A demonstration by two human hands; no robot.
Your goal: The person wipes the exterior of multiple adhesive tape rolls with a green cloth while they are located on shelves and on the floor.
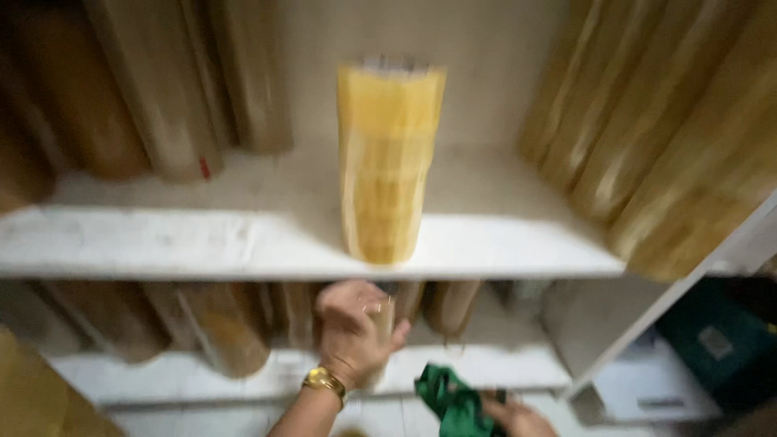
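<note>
While the left hand (pixel 352 332) closes around a brown tape roll stack (pixel 380 324) on the lower shelf (pixel 202 376), lift it straight out; the right hand (pixel 514 417) clutches a green cloth (pixel 449 400).

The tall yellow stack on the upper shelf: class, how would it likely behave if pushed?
The yellow stack stands tall and narrow near the shelf edge, so it may tip. Its glossy wrap looks slippery. If toppled, its round shape would probably roll.

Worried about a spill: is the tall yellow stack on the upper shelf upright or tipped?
Upright: the tall yellow stack stands on its base on the white shelf.
</note>
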